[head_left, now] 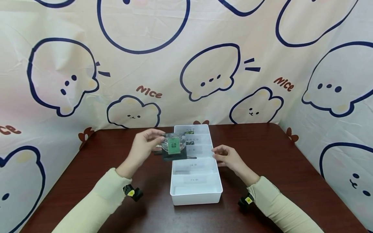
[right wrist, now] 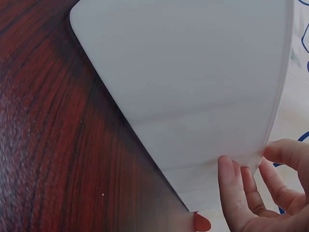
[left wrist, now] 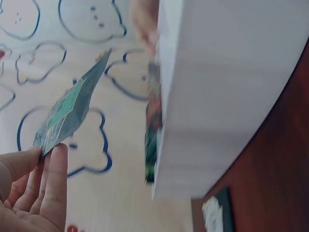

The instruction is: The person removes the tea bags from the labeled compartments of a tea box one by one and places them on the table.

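My left hand [head_left: 143, 142] pinches a dark tea sachet [head_left: 174, 146] with a green label by its left edge, between thumb and fingers. The sachet is held up over the left side of a long white divided box [head_left: 196, 198] and hides part of it. In the left wrist view the same sachet [left wrist: 67, 108] slants upward from the fingertips. My right hand [head_left: 228, 157] holds the box's right side, and in the right wrist view the thumb sits at the rim with curled fingers [right wrist: 227, 179] against the outer wall.
Labelled compartments run along the box. Sachets show in the far ones, such as a green-patterned sachet [head_left: 189, 132] and a darker sachet [head_left: 190, 143]. Left of the box, a dark packet [head_left: 158, 152] lies on the brown table [head_left: 253, 139]. A patterned cloth [head_left: 163, 71] hangs behind.
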Demonstrator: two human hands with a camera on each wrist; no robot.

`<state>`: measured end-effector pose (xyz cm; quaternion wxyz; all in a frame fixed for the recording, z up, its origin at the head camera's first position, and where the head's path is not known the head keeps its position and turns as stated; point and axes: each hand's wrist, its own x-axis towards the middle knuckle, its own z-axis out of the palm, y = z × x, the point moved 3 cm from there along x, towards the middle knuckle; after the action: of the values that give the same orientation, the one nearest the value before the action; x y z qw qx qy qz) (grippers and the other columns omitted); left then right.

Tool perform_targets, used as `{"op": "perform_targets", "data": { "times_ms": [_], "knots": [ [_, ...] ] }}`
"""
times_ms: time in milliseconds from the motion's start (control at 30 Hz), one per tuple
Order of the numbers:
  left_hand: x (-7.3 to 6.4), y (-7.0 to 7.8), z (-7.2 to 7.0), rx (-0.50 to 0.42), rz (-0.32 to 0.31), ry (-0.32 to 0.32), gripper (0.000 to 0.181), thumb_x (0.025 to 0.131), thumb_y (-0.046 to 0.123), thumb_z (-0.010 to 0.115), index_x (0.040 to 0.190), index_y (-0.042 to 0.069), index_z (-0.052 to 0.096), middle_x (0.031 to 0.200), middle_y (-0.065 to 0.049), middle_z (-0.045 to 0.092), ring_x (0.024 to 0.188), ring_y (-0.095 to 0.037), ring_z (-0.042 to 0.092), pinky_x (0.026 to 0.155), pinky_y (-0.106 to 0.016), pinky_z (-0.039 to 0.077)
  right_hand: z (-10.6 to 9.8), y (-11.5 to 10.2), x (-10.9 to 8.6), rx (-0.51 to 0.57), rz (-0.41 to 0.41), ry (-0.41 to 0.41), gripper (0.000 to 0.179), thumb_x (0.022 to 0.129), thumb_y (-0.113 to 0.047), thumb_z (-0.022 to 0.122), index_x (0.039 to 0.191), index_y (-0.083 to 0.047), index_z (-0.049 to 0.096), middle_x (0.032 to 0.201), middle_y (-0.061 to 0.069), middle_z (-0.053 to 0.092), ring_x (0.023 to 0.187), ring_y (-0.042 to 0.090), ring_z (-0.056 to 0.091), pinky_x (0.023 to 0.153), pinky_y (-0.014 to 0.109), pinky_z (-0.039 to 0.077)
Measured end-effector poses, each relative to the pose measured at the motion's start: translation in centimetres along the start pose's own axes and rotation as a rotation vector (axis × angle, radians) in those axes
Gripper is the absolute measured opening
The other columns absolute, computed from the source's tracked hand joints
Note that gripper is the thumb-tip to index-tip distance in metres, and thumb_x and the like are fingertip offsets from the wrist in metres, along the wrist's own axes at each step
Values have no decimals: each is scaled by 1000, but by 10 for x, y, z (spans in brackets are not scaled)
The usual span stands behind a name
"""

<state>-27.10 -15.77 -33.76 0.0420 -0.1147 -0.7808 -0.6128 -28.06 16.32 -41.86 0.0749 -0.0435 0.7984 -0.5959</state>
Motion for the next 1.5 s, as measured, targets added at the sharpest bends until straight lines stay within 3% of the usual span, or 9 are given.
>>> {"op": "perform_targets", "data": {
  "times_ms": [200,433,633,767,1233,1500],
  "knots": [
    [23,-8,-34,27,-40,88,30,93,17,65,118,1,64,97,-3,72,76,-8,68,68,-28,59,0,0,0,9,6,3,28,90,-7,66,116,3,61,99,12,60,82,16,63,72,36,60],
    [42,-29,-69,82,-115,187,31,94,20,65,119,2,64,91,6,69,77,-5,67,68,-26,58,0,0,1,1,-1,-4,28,91,-7,65,116,4,60,100,14,61,82,16,63,72,36,60],
    [50,-50,-89,127,-189,230,33,96,19,61,124,2,61,112,-11,66,77,-3,65,71,-25,58,0,-1,1,8,-10,-10,28,90,-6,65,117,3,60,101,13,61,83,16,64,72,36,59],
    [54,-63,-95,168,-235,229,32,98,18,58,125,2,60,121,-21,62,78,-3,65,73,-26,58,0,-1,1,17,-18,-15,28,90,-5,65,117,3,60,101,13,60,83,15,65,72,36,59],
    [62,-102,-110,297,-339,167,30,99,14,55,124,-2,61,122,-23,60,84,-14,64,77,-33,59,1,1,2,11,-2,6,27,89,-6,67,115,1,63,98,11,60,83,15,63,71,36,60],
    [64,-118,-112,299,-427,95,29,99,12,55,123,-3,61,116,-18,60,88,-20,62,75,-32,59,1,0,1,8,-4,5,27,89,-5,66,115,2,62,99,12,60,83,15,64,71,36,60]
  ]
}}
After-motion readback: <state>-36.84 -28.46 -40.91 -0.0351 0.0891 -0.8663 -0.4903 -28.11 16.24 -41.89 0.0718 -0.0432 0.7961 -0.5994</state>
